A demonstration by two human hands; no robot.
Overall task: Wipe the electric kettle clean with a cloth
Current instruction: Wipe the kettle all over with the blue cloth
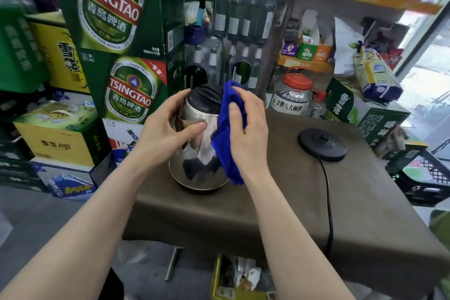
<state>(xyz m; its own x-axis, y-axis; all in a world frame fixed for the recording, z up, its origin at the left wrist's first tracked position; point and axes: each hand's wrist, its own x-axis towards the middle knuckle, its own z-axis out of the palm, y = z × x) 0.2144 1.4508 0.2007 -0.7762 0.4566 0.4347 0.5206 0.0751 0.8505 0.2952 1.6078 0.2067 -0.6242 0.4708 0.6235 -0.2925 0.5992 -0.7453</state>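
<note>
A shiny steel electric kettle (194,165) with a black lid (205,101) stands on a brown-covered table (280,214), off its base. My left hand (165,126) grips the kettle's left side, thumb across the front and fingers round the upper rim. My right hand (248,129) holds a blue cloth (227,143) pressed against the kettle's right side; the cloth hangs from the lid down to near the kettle's bottom. The kettle's handle is hidden.
The black round kettle base (322,145) lies to the right on the table, its cord (328,202) running toward the near edge. Green beer cartons (117,19) stack on the left, bottles (233,12) behind, a clear jar with a red lid (292,97) and shelves on the right.
</note>
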